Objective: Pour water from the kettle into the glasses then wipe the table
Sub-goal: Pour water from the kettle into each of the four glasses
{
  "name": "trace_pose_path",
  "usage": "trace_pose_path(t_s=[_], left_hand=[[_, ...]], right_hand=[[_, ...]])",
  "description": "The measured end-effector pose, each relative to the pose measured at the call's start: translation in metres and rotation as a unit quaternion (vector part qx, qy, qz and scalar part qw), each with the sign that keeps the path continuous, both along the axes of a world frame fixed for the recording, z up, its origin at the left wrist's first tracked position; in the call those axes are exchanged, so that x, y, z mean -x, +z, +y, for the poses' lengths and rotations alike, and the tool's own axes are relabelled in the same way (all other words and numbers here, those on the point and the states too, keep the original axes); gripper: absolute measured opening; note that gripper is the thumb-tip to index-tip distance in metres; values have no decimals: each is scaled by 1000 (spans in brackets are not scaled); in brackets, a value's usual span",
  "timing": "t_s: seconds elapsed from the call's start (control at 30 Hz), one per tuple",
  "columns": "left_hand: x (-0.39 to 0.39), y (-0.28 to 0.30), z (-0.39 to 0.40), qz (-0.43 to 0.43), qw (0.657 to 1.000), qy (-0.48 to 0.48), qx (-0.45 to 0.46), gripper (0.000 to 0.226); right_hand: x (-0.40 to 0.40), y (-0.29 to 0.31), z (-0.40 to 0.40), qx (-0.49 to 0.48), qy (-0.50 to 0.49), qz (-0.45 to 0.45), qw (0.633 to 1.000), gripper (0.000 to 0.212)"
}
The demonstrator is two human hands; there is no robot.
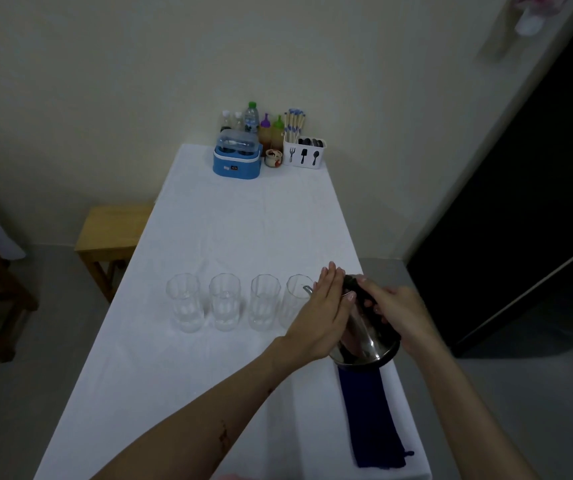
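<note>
left hand (325,308) flat, fingers extended; right hand (394,311) curled in a closed grip.

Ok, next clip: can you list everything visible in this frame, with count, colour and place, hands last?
Clear drinking glasses: four, transparent, in a row across the near half of the table.
Stainless steel kettle: one, silver with black handle, tilted, spout at the rightmost glass.
Folded cloth: one, dark blue, near right edge.
White-covered table: one, centre.
Lidded plastic container: one, blue, far end.
Bottles: about five, mixed caps, against the wall.
Cutlery caddy: one, white, holding chopsticks, far right.
Small ceramic pot: one, beside the caddy.
Wooden stool: one, left of the table.
Left hand: flat against the kettle.
Right hand: gripping the handle.
</note>
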State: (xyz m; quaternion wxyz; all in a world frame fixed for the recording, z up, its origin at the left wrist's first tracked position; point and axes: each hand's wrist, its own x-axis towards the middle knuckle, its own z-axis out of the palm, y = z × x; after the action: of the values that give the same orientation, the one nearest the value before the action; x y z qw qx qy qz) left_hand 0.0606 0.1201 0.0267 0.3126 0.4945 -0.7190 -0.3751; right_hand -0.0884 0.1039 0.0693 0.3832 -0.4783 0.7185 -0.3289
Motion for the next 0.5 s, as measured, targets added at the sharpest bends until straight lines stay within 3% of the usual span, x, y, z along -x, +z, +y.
trace_pose_path(t_s=[0.5], left_hand=[[-1,9,0,24,999,21,18,57]], right_hand=[[-1,33,-19,20,77,82,993,51]])
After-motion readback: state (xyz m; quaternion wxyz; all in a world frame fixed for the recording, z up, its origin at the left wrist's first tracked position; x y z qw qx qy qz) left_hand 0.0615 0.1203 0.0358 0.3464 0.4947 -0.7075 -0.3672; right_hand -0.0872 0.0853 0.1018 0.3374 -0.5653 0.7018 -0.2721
